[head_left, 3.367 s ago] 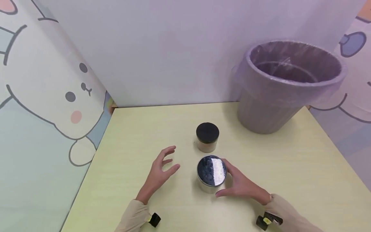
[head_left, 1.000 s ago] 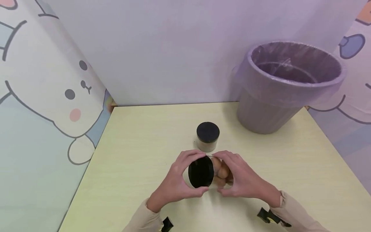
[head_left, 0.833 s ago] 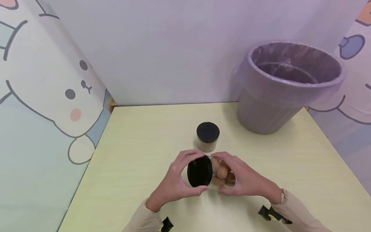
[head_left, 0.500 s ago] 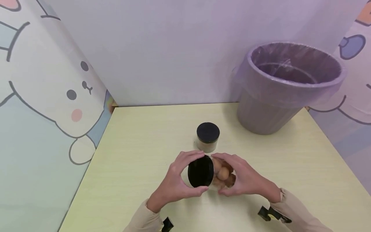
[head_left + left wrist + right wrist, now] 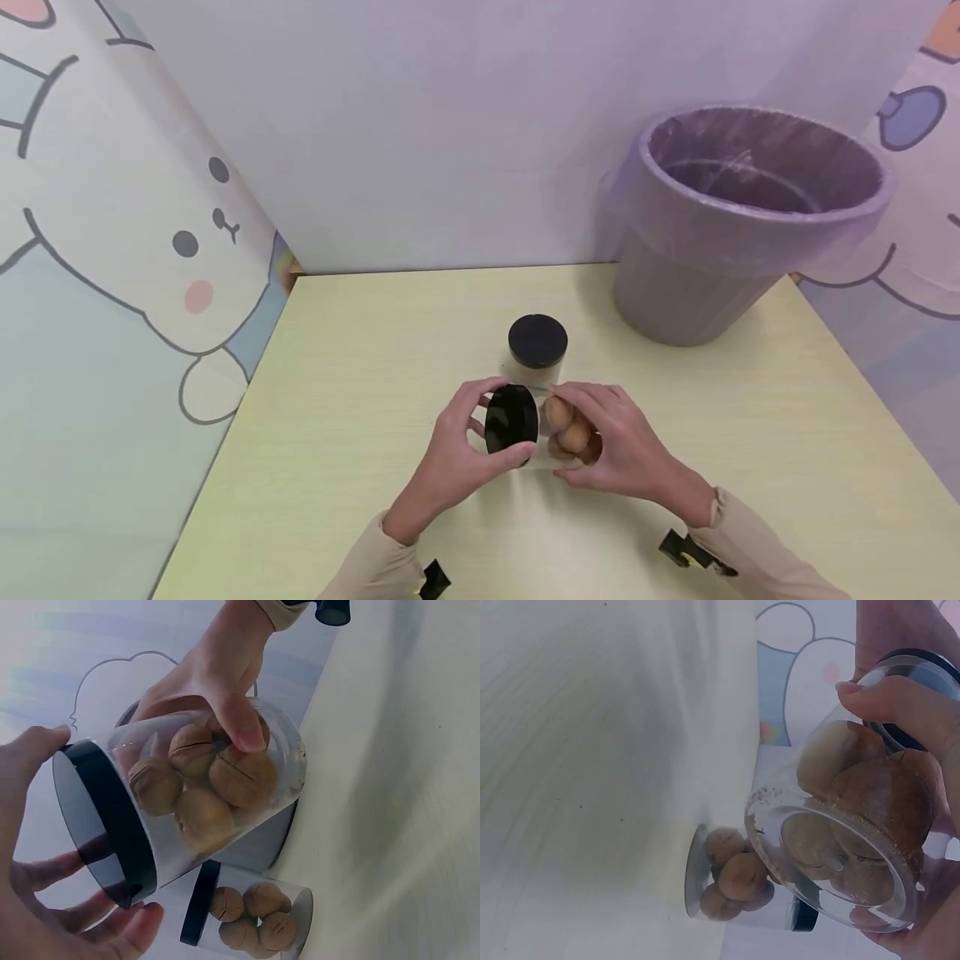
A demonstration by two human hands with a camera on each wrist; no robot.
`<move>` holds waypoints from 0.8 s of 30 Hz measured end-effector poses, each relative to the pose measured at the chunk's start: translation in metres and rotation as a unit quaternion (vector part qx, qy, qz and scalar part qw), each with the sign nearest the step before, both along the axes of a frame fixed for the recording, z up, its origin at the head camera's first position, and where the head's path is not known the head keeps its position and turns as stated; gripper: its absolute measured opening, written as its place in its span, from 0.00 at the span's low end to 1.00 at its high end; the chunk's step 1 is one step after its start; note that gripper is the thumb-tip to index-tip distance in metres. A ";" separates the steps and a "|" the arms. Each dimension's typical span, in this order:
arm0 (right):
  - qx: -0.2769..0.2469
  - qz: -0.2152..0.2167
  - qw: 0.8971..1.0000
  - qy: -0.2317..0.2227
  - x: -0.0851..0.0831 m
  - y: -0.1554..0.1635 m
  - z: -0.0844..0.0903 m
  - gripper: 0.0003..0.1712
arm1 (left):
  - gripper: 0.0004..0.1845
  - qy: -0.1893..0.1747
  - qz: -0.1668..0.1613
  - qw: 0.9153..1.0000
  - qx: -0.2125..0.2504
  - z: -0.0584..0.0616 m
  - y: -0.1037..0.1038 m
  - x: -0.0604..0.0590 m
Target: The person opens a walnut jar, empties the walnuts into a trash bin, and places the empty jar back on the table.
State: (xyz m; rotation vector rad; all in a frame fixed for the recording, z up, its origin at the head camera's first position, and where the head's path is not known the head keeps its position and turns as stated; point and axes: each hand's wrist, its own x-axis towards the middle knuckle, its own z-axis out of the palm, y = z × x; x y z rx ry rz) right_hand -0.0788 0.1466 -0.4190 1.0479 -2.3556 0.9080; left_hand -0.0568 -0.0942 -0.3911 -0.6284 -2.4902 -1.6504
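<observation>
A clear jar (image 5: 247,791) of round brown nuts, some with a slit across the shell, is tilted on its side above the table. My right hand (image 5: 626,442) grips its body, thumb on the near side and fingers on the far side. My left hand (image 5: 457,442) holds the black lid (image 5: 512,421) by its rim, between thumb and fingers. In the left wrist view the lid sits at the jar's mouth. The right wrist view shows the jar's round base. Just beyond, a second jar (image 5: 259,911) of similar nuts stands upright on the table, its black lid on.
The pale table (image 5: 360,350) ends at a plain wall (image 5: 450,142) behind. A grey bin (image 5: 693,283) with a clear liner folded over its rim stands at the back right. Cartoon-printed panels (image 5: 112,250) flank both sides.
Over three seconds ago the jar stood upright with my left hand apart from it; it was since lifted and tipped. In the last half second both hands moved slightly away and the left fingers turned at the lid.
</observation>
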 end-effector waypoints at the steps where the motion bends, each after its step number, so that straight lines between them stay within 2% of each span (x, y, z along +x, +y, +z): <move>1: -0.001 0.001 1.000 0.000 0.000 0.000 -0.001 0.53 | 0.37 -0.005 -0.006 1.000 -0.008 0.001 0.000 0.000; 4: -0.005 0.005 1.000 -0.004 0.001 0.001 -0.001 0.53 | 0.41 -0.002 -0.036 0.999 -0.029 0.004 -0.004 0.001; 8: -0.001 0.008 1.000 -0.024 0.003 0.003 0.001 0.54 | 0.46 0.033 -0.093 0.993 -0.064 0.011 -0.009 0.002; 12: 0.001 0.015 0.999 -0.031 0.004 0.005 0.002 0.54 | 0.43 0.073 -0.146 0.982 -0.094 0.016 -0.014 0.001; 16: -0.003 0.023 0.999 -0.027 0.004 0.005 0.001 0.55 | 0.36 0.137 -0.193 0.967 -0.093 0.018 -0.016 0.000; 18: -0.006 0.026 0.999 -0.027 0.004 0.005 0.001 0.55 | 0.34 0.166 -0.208 0.959 -0.092 0.018 -0.016 0.000; 20: -0.006 0.028 0.999 -0.029 0.004 0.005 0.002 0.55 | 0.33 0.178 -0.217 0.955 -0.096 0.019 -0.016 0.000; 24: -0.003 0.030 0.999 -0.030 0.005 0.006 0.002 0.54 | 0.33 0.176 -0.220 0.954 -0.100 0.018 -0.017 0.000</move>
